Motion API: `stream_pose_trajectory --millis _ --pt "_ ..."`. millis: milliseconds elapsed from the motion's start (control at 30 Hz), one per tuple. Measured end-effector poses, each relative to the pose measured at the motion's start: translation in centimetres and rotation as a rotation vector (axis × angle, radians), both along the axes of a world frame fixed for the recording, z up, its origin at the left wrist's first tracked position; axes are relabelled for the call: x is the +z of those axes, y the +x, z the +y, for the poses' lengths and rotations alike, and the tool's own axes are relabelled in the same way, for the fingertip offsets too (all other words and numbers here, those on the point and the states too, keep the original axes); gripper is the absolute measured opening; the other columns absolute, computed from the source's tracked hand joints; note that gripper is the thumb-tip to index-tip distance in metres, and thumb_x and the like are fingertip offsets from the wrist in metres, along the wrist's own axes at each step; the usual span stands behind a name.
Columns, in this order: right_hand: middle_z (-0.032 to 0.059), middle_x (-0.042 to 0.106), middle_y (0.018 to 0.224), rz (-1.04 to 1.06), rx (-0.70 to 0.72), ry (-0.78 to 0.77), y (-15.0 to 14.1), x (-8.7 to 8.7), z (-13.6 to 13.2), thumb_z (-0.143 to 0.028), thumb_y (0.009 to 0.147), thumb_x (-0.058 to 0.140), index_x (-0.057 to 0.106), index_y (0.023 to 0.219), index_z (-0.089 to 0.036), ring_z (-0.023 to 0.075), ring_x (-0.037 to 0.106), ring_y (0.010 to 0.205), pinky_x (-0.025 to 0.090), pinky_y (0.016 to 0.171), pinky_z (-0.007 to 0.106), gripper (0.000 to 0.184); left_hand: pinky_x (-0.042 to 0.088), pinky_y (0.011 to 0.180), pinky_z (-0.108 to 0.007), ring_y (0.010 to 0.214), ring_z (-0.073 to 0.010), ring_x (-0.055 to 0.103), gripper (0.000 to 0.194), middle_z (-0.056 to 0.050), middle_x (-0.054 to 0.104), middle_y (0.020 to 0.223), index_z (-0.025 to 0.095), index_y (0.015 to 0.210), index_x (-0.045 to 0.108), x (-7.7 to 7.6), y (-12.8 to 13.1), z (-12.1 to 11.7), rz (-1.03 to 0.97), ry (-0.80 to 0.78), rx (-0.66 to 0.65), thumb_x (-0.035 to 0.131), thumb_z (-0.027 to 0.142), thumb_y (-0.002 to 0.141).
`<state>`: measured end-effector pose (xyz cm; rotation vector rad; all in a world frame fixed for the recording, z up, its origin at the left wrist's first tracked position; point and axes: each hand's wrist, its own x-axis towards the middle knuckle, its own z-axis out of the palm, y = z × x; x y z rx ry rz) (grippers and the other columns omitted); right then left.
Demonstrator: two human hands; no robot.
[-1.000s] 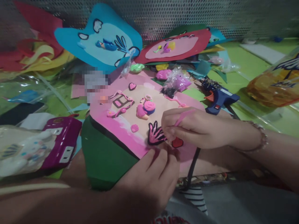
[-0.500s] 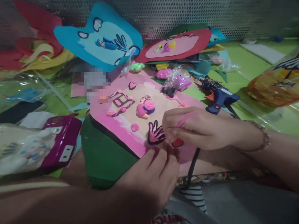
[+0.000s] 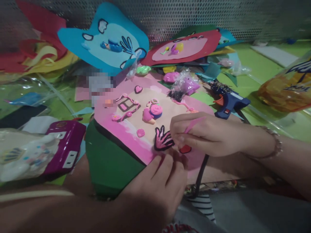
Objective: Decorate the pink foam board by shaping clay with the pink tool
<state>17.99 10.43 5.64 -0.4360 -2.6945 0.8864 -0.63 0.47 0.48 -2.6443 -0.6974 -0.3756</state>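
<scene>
A pink paper picture with a cream middle lies in front of me, dotted with modelling-clay pieces. My right hand is closed in a pinch over its lower right part, and a thin pink clay strip trails across its fingers. Left of those fingertips sits a black-edged pink coral shape; a red patch shows just under the hand. My left hand rests on the lower edge of the picture, fingers bent and slightly apart, its thumb hidden. A pink-and-blue swirl figure sits mid-picture.
A blue glue gun lies right of the picture, with an orange-filled bag beyond. Bagged clay sits behind. A blue paper picture and a red one lean at the back. At left is a purple-ended pouch.
Both hands stay almost where they were, with the right fingers shifting very slightly over the picture. The whole view has moved a few pixels.
</scene>
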Motion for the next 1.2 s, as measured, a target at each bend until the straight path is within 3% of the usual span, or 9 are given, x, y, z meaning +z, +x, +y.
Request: stream_pose_trajectory --millis 233,400,533,667,833,1033,1200 --pt "0.0025 0.051 0.076 0.077 -0.029 0.002 0.2 -0.3 0.2 -0.017 0.097 0.034 0.048 0.079 -0.015 0.0102 0.047 0.07 0.039 0.069 0.022 0.023 0.049 0.084 -0.037 0.099 -0.0292 0.064 0.04 -0.014 0.066 0.109 0.004 0.116 0.062 0.6 -0.1 -0.7 -0.015 -0.04 0.063 0.034 0.007 0.088" --pt "0.0017 0.054 0.076 0.162 -0.176 0.199 0.7 -0.3 0.5 -0.02 0.098 0.036 0.051 0.088 -0.014 0.0092 0.05 0.067 0.039 0.062 0.021 0.019 0.051 0.082 -0.036 0.096 -0.0294 0.066 0.034 -0.019 0.067 0.108 0.001 0.11 0.063 0.8 -0.2 -0.6 -0.001 -0.01 0.04 0.041 0.012 0.087" --pt "0.0063 0.061 0.087 0.035 -0.168 0.27 1.0 0.2 0.6 -0.016 0.096 0.039 0.056 0.106 -0.013 0.0122 0.056 0.077 0.041 0.067 0.023 0.02 0.052 0.086 -0.039 0.103 -0.0345 0.062 0.04 -0.024 0.062 0.115 -0.003 0.116 0.059 0.4 -0.4 -0.7 0.011 -0.016 0.069 0.051 0.021 0.085" --pt "0.001 0.059 0.073 -0.181 -0.187 0.226 1.3 0.5 0.3 -0.014 0.095 0.036 0.046 0.121 -0.014 0.0103 0.05 0.058 0.035 0.052 0.022 0.028 0.053 0.088 -0.041 0.105 -0.036 0.061 0.046 -0.025 0.06 0.117 -0.006 0.119 0.056 0.3 -0.4 -0.6 0.023 -0.02 0.108 0.051 0.026 0.086" --pt "0.0004 0.051 0.072 -0.28 -0.05 0.468 1.4 0.5 0.1 -0.014 0.095 0.035 0.051 0.101 -0.016 0.0088 0.035 0.052 0.024 0.048 0.023 0.017 0.055 0.084 -0.04 0.102 -0.0365 0.062 0.044 -0.025 0.061 0.115 -0.006 0.118 0.056 0.5 -0.3 -0.4 0.044 0.006 0.085 0.05 0.024 0.086" --pt "0.0004 0.05 0.07 -0.261 0.027 0.489 1.1 -0.2 0.5 -0.016 0.097 0.035 0.058 0.089 -0.016 0.0087 0.035 0.052 0.023 0.049 0.024 0.024 0.056 0.082 -0.039 0.101 -0.0364 0.063 0.04 -0.027 0.062 0.112 -0.009 0.115 0.057 0.7 -0.4 -0.4 0.062 0.023 0.056 0.043 0.015 0.086" --pt "-0.0002 0.052 0.069 -0.244 0.033 0.54 0.8 -0.7 0.5 -0.017 0.096 0.04 0.061 0.089 -0.016 0.0096 0.036 0.054 0.021 0.048 0.025 0.022 0.056 0.083 -0.04 0.103 -0.0376 0.062 0.041 -0.028 0.062 0.112 -0.009 0.114 0.057 0.6 -0.2 -0.2 0.067 0.014 0.052 0.043 0.019 0.088"
